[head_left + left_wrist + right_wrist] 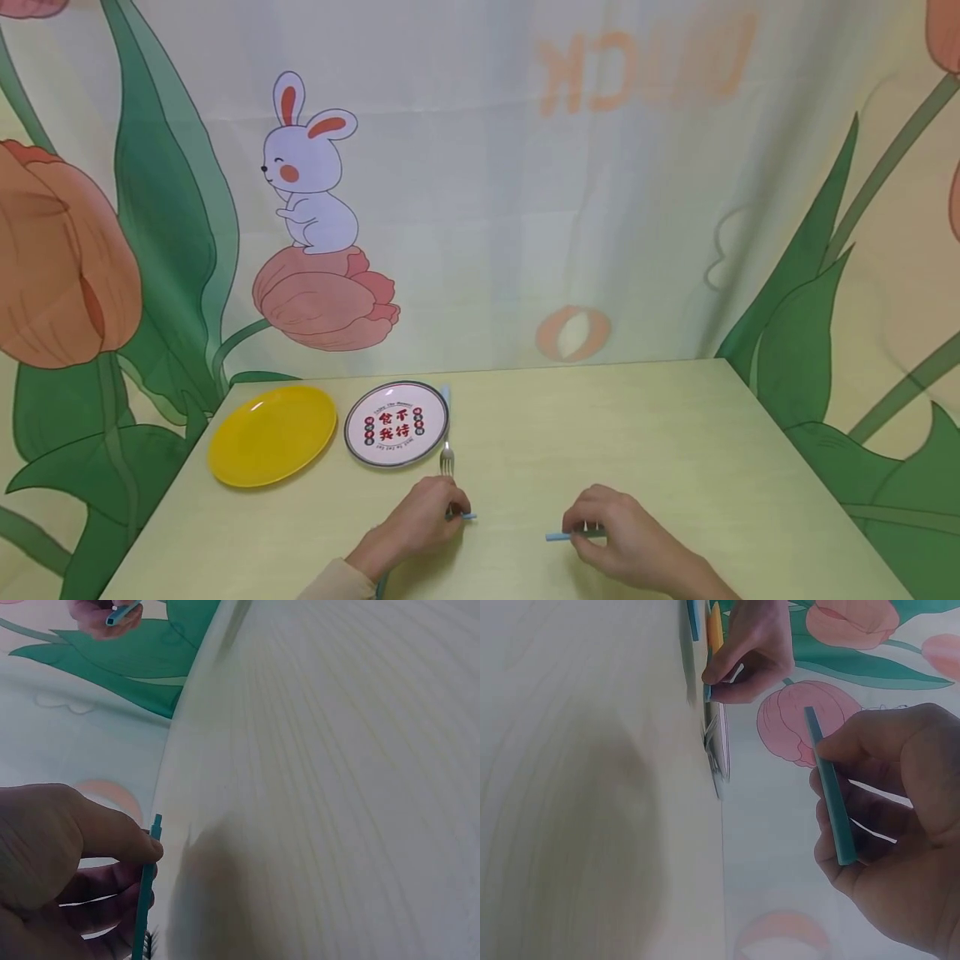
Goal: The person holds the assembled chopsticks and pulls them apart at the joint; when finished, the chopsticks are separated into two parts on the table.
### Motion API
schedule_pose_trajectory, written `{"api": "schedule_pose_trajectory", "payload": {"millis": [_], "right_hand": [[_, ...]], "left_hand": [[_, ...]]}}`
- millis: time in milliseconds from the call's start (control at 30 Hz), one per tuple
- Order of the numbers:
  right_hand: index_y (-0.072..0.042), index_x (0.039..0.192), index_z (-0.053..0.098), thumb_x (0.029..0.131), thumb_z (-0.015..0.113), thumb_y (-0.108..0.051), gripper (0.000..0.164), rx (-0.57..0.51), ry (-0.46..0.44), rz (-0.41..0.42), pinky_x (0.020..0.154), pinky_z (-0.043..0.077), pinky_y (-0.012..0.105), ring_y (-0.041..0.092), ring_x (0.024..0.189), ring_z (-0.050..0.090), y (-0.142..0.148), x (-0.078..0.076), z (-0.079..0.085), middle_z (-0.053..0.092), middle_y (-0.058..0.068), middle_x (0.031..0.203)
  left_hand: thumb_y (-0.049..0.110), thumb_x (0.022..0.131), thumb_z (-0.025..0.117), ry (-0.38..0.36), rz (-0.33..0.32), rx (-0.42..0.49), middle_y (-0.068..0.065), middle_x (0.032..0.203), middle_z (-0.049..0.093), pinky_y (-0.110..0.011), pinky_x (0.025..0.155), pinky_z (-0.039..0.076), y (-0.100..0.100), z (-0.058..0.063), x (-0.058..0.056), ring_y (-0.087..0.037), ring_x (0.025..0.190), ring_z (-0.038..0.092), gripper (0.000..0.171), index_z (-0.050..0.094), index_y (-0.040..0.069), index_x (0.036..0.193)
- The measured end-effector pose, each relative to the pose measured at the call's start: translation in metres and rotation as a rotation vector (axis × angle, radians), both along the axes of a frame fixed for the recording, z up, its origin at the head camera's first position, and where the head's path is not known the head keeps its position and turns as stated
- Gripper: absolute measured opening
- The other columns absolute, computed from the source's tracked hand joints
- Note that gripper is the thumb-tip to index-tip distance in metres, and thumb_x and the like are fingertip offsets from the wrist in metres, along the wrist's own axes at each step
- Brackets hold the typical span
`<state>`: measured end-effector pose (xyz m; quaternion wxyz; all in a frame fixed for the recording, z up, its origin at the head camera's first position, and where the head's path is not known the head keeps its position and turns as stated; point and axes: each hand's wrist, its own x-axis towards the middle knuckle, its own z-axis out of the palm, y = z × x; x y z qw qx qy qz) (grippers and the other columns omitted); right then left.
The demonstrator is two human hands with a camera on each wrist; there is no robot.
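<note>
My left hand pinches a slim teal stick between thumb and fingers, low over the table. The stick has a narrower tip at its upper end in the left wrist view. Farther right, my right hand holds another slim teal stick, its fingers curled around it. The two sticks are apart; whether they are parts of one utensil I cannot tell. Just beyond my left hand lies a metal fork with a pale blue handle, its tines towards me.
A yellow plate lies at the table's far left. Beside it sits a white plate with red characters and a dark rim. A blue strip lies on the table near my left wrist. A printed curtain hangs behind the table.
</note>
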<state>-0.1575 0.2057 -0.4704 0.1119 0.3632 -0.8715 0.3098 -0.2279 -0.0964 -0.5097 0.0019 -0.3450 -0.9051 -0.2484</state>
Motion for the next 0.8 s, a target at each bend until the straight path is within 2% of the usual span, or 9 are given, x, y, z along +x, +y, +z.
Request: {"api": "schedule_pose_trajectory", "payload": {"millis": [200, 400, 600, 800], "right_hand": [[-0.021, 0.086, 0.067, 0.08, 0.072, -0.003, 0.019, 0.014, -0.04, 0.009, 0.064, 0.051, 0.02, 0.001, 0.075, 0.055, 0.0011, 0.0033, 0.0009, 0.06, -0.017, 0.085], [-0.022, 0.086, 0.069, 0.08, 0.073, -0.004, 0.02, 0.006, -0.008, 0.018, 0.064, 0.048, 0.019, 0.0, 0.076, 0.052, 0.0025, 0.0057, -0.001, 0.061, -0.017, 0.085], [-0.022, 0.087, 0.07, 0.081, 0.072, -0.004, 0.019, 0.001, -0.073, 0.026, 0.066, 0.05, 0.019, -0.002, 0.077, 0.054, 0.0037, 0.0077, -0.0026, 0.061, -0.017, 0.086], [-0.021, 0.086, 0.071, 0.08, 0.073, -0.004, 0.019, -0.002, -0.039, 0.043, 0.066, 0.049, 0.018, -0.001, 0.077, 0.055, 0.0048, 0.0083, -0.0047, 0.061, -0.017, 0.084]], "left_hand": [[0.001, 0.075, 0.071, -0.03, 0.005, -0.019, 0.004, 0.074, 0.062, -0.018, 0.065, 0.044, 0.0003, -0.0011, -0.0008, -0.001, 0.069, 0.05, 0.011, 0.076, 0.008, 0.082], [0.002, 0.078, 0.072, -0.039, 0.005, -0.018, 0.008, 0.072, 0.058, -0.018, 0.063, 0.043, 0.0009, -0.0031, -0.0012, 0.0, 0.067, 0.047, 0.009, 0.076, 0.009, 0.081], [0.004, 0.081, 0.073, -0.083, 0.021, -0.016, 0.009, 0.074, 0.058, -0.017, 0.063, 0.044, 0.0012, -0.004, -0.0002, 0.001, 0.068, 0.046, 0.006, 0.077, 0.009, 0.083], [0.003, 0.08, 0.074, -0.093, 0.024, -0.021, 0.008, 0.076, 0.06, -0.017, 0.064, 0.046, 0.0011, -0.0042, -0.0009, 0.001, 0.069, 0.049, 0.007, 0.077, 0.008, 0.085]]}}
